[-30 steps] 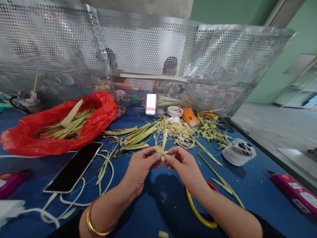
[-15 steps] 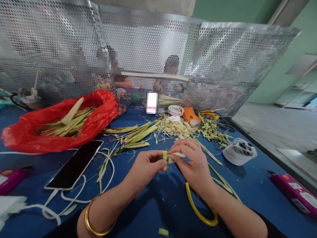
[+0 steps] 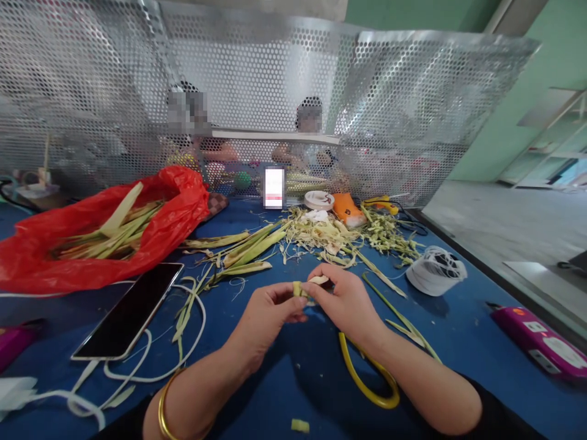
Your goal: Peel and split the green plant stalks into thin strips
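Near the middle of the view, my left hand pinches a small folded piece of pale green leaf between thumb and fingers. Against it, my right hand grips a cream-coloured leaf strip that runs to the folded piece. The fingertips of both hands nearly meet, and part of the strip is hidden behind them. A yellow curved tube lies on the table below my right wrist. Nearer the front edge is a small cut green piece.
A red plastic bag of leaves and a phone with white cables lie left. Leaf scraps spread behind my hands. A white string spool and purple device stand right. Two people sit behind the perforated screen.
My right hand has shifted its hold on the strip, and less of the strip sticks out past its fingers. The whole view has moved slightly, with objects further left.
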`<state>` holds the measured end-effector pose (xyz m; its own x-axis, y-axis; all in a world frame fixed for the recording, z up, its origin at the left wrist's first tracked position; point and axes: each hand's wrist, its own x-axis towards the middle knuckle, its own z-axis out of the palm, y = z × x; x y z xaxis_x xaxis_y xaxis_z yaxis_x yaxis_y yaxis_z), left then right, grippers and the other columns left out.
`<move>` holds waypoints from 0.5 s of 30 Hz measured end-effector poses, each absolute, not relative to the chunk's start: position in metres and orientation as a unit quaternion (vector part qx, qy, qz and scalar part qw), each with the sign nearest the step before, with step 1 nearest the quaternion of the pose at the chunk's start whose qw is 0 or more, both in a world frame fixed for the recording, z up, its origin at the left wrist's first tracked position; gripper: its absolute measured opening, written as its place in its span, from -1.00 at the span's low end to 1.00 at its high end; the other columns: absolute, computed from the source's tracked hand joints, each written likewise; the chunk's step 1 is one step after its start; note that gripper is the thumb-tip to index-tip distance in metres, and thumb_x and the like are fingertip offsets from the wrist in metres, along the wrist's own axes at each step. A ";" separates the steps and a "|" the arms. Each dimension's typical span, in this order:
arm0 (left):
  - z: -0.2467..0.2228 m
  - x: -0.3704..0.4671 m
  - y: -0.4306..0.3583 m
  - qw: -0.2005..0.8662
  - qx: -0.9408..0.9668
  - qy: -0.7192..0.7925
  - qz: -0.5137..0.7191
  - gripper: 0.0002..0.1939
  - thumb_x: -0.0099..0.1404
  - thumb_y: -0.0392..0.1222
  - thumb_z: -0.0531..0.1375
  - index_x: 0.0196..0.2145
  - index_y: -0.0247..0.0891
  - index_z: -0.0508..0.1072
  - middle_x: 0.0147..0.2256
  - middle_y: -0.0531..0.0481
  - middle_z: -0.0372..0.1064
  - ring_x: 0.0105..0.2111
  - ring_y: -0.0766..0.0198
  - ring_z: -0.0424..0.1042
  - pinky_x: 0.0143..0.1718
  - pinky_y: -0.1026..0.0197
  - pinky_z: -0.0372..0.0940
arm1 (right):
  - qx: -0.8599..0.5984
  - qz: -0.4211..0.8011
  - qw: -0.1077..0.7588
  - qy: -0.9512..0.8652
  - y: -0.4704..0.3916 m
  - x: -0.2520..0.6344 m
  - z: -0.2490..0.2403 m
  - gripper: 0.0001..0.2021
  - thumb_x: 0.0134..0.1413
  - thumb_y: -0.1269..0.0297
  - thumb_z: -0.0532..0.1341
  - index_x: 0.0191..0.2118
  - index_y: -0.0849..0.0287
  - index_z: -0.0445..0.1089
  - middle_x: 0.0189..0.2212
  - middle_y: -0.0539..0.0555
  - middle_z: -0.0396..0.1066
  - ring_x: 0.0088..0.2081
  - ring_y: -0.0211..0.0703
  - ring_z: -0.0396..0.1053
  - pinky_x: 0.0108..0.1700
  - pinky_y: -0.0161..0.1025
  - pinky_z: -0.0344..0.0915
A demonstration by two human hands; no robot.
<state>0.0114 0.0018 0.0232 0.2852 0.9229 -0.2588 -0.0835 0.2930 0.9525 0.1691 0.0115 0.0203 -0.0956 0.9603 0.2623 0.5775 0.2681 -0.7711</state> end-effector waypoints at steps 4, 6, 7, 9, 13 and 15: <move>0.025 0.010 0.004 0.653 0.413 0.470 0.427 -0.75 0.04 -0.11 0.34 -0.30 -0.25 0.60 -0.39 0.01 0.46 -0.48 0.37 0.37 -0.30 0.26 0.31 | -0.557 0.233 0.492 -0.627 0.020 0.176 0.021 -0.73 0.01 0.11 0.26 -0.19 0.15 0.39 -0.25 0.09 0.45 -0.24 -0.10 0.37 -0.30 -0.25 0.25; 0.028 0.009 0.005 0.638 0.396 0.472 0.461 -0.77 0.02 -0.11 0.35 -0.33 -0.23 0.60 -0.40 0.03 0.46 -0.49 0.39 0.36 -0.31 0.29 0.31 | -0.559 0.248 0.558 -0.561 0.024 0.177 0.023 -0.64 -0.03 0.04 0.28 -0.16 0.17 0.40 -0.23 0.12 0.45 -0.21 -0.08 0.36 -0.26 -0.22 0.27; 0.029 0.008 0.005 0.629 0.391 0.475 0.476 -0.77 0.01 -0.12 0.36 -0.34 -0.22 0.61 -0.41 0.04 0.46 -0.50 0.40 0.35 -0.31 0.29 0.30 | -0.559 0.281 0.577 -0.524 0.025 0.176 0.023 -0.65 -0.05 0.01 0.28 -0.22 0.18 0.43 -0.30 0.10 0.45 -0.27 -0.10 0.35 -0.27 -0.22 0.27; 0.031 0.008 0.006 0.612 0.386 0.476 0.500 -0.77 0.00 -0.12 0.36 -0.34 -0.21 0.61 -0.41 0.04 0.47 -0.50 0.40 0.34 -0.31 0.29 0.30 | -0.552 0.387 0.576 -0.463 0.023 0.172 0.023 -0.65 -0.10 -0.03 0.31 -0.38 0.20 0.46 -0.49 0.03 0.40 -0.45 -0.20 0.29 -0.36 -0.25 0.24; 0.030 0.010 0.004 0.588 0.424 0.465 0.508 -0.76 0.02 -0.12 0.34 -0.31 -0.23 0.62 -0.38 0.01 0.50 -0.47 0.37 0.34 -0.33 0.30 0.29 | -0.481 0.580 0.505 -0.421 0.012 0.160 0.019 -0.64 -0.16 -0.01 0.36 -0.58 0.23 0.41 -0.66 -0.05 0.27 -0.59 -0.34 0.13 -0.48 -0.33 0.07; 0.029 0.012 0.003 0.576 0.450 0.463 0.501 -0.75 0.03 -0.12 0.33 -0.31 -0.25 0.62 -0.39 0.01 0.50 -0.46 0.34 0.33 -0.35 0.29 0.28 | -0.451 0.607 0.514 -0.405 0.008 0.156 0.017 -0.67 -0.15 0.04 0.37 -0.57 0.23 0.41 -0.69 -0.09 0.22 -0.59 -0.35 0.12 -0.47 -0.35 0.06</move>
<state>0.0117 0.0031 0.0291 0.0687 0.9942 -0.0825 -0.1617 0.0927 0.9825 0.1560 0.0077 0.0175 -0.0656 0.9892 -0.1308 -0.2582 -0.1435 -0.9554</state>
